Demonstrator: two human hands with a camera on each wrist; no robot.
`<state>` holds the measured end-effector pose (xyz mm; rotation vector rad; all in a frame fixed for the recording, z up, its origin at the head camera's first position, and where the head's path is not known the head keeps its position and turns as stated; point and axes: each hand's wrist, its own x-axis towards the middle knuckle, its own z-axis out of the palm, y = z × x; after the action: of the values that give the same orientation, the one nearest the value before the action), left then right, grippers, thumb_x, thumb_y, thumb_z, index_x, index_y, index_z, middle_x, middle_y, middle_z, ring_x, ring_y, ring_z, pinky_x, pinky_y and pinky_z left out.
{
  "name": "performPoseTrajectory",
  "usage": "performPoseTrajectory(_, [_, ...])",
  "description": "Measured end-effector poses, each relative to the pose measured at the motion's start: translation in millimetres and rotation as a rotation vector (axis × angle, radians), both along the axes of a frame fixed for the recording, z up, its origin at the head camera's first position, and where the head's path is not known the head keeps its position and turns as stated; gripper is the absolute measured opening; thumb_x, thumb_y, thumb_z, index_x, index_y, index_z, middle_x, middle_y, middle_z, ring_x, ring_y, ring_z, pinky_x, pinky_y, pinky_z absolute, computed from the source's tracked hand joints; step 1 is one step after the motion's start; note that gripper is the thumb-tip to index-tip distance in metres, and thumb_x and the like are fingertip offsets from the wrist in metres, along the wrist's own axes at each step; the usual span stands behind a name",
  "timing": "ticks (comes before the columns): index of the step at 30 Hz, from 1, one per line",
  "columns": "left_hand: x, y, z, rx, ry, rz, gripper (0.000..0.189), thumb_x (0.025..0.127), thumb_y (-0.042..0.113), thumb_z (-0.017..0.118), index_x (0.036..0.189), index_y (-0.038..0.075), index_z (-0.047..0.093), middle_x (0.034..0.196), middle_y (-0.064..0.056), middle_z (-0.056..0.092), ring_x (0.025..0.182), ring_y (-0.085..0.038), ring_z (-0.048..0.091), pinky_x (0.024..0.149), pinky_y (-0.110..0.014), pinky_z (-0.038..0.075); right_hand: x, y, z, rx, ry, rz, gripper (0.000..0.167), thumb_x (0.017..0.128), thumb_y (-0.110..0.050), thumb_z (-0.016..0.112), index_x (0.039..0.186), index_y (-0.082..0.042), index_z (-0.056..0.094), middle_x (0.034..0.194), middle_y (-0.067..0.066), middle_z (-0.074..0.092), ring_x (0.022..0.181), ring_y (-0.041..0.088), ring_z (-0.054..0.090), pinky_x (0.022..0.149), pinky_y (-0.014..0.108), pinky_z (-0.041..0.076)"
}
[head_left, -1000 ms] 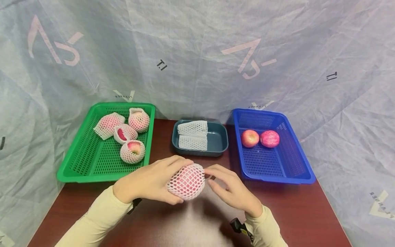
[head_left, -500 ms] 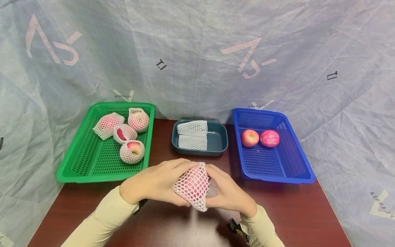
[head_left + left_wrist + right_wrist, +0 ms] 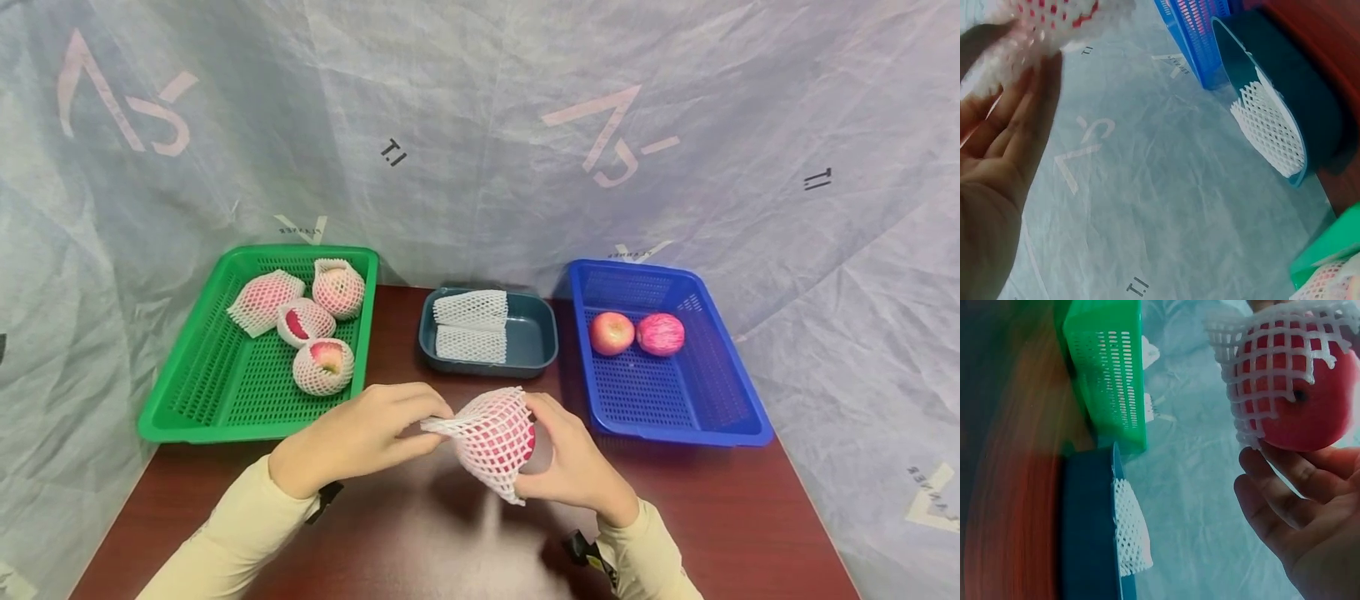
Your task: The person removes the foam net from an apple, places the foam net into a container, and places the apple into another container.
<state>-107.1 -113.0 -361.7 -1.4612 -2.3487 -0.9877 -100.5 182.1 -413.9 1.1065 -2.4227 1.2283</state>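
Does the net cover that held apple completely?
No, the right wrist view shows the apple bare past the edge of the white net.

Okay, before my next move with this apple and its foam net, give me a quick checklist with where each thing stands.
1. Right hand steadying the apple: ok, thumb and fingers hold it at the net's open side.
2. Left hand on the foam net: ok, pinching its gathered end.
3. Apple fully covered: not ok, its end beside the right hand is bare.
4. Net free of tears all round: cannot tell, part is hidden.
5. Room in the green basket: ok, bare floor shows at the near end.
6. Spare netting in the dark tray: ok, some lies inside.
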Motion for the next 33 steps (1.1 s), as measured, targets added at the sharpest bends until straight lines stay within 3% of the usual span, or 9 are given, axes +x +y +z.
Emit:
performPoseTrajectory(6, [-4.5,-1.4,0.7,0.015,0.059,-0.012,0.018,0.087,0.008,0.074,0.102,0.015,0.067,0.094,0.009,0.061,0.078,-0.002,0.056,0.070,-0.017,0.048,1.5,12.8,-0.1,-0.012,-0.004,-0.024,0.087,0.056,-0.023,0.088,0.136,-0.009,0.054,0.117,0.002,0.063,0.105,0.016,0.060,0.090,0.031,0.049])
performPoseTrajectory(11, [-10.7,-7.8,-0.2,-0.012,0.075,0.050,0.018,0.085,0.008,0.074,0.099,0.016,0.065,0.091,0.010,0.059,0.073,-0.002,0.053,0.065,-0.018,0.047,6.2,29.8,6.1,-0.029,-0.042,-0.076,0.083,0.063,-0.031,0.091,0.137,-0.014,0.056,0.123,-0.002,0.063,0.109,0.016,0.060,0.091,0.026,0.048])
performPoseTrajectory(15, [-25.7,-12.3,4.4,-0.033,0.088,0.092,0.017,0.084,0.009,0.076,0.096,0.014,0.065,0.089,0.008,0.058,0.074,-0.005,0.053,0.064,-0.021,0.049,11.5,46.2,9.7,-0.018,-0.046,-0.137,0.083,0.064,-0.033,0.094,0.137,-0.018,0.056,0.125,-0.005,0.063,0.110,0.015,0.060,0.091,0.026,0.048])
performPoseTrajectory(22, [-79.7,-5.6,12.6,-0.106,0.055,0.143,0.014,0.087,0.005,0.072,0.089,0.013,0.062,0.081,0.005,0.051,0.071,-0.010,0.047,0.063,-0.026,0.044,21.0,64.4,2.3,0.033,-0.060,-0.219,0.084,0.061,-0.032,0.095,0.135,-0.019,0.057,0.121,-0.007,0.063,0.108,0.014,0.060,0.086,0.029,0.051])
performPoseTrajectory(26, [-112.2,6.5,11.6,-0.204,-0.039,0.177,0.008,0.090,0.006,0.068,0.090,0.012,0.063,0.081,0.003,0.055,0.070,-0.014,0.047,0.063,-0.031,0.043,22.7,63.9,-3.0,0.043,-0.067,-0.211,0.084,0.062,-0.035,0.095,0.136,-0.020,0.056,0.121,-0.007,0.063,0.107,0.014,0.060,0.085,0.031,0.052])
performPoseTrajectory(29, [-139.2,14.8,5.7,-0.303,-0.135,0.218,0.003,0.093,0.010,0.067,0.094,0.010,0.065,0.083,0.001,0.057,0.071,-0.016,0.048,0.065,-0.033,0.042,23.5,60.8,-4.7,0.042,-0.085,-0.204,0.085,0.063,-0.037,0.095,0.136,-0.021,0.056,0.122,-0.008,0.063,0.108,0.013,0.060,0.085,0.033,0.053])
performPoseTrajectory(33, [-170.6,19.9,-10.2,-0.419,-0.241,0.254,0.007,0.095,0.011,0.066,0.099,0.006,0.063,0.085,-0.003,0.056,0.068,-0.016,0.044,0.066,-0.034,0.039,26.3,57.9,-6.1,0.037,-0.094,-0.190,0.085,0.063,-0.036,0.094,0.137,-0.020,0.055,0.122,-0.007,0.063,0.108,0.014,0.061,0.085,0.034,0.053])
